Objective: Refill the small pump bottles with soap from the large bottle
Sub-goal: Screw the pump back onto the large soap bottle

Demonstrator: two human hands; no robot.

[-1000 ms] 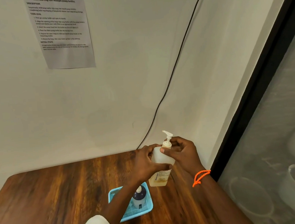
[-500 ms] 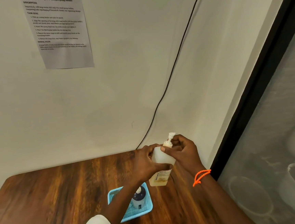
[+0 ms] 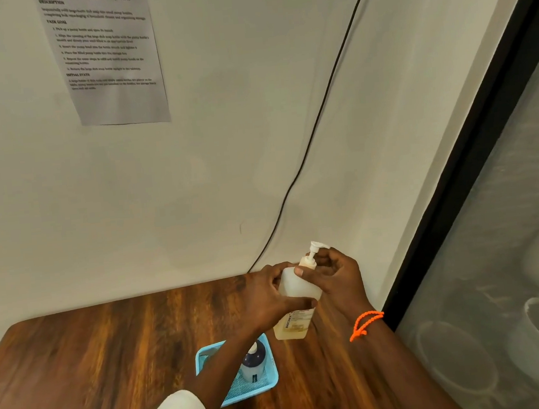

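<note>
A translucent pump bottle [image 3: 296,319] with a little yellowish soap at its bottom stands tilted near the table's far right corner. My left hand [image 3: 269,297] wraps its body. My right hand [image 3: 334,275] pinches the collar under the white pump head [image 3: 318,247]. A small dark-blue bottle [image 3: 253,362] with a white cap stands in a light-blue mesh tray [image 3: 270,382], partly behind my left forearm. No large bottle shows.
The wooden table [image 3: 96,359] meets a white wall at the back. A black cable [image 3: 319,115] runs down the wall to the table's corner. A printed sheet [image 3: 108,55] hangs on the wall. A dark-framed glass panel [image 3: 497,217] stands at the right.
The pump head has turned from pointing left-up toward the right while my right fingers shift on the collar. The bottle and my left hand stay almost in place.
</note>
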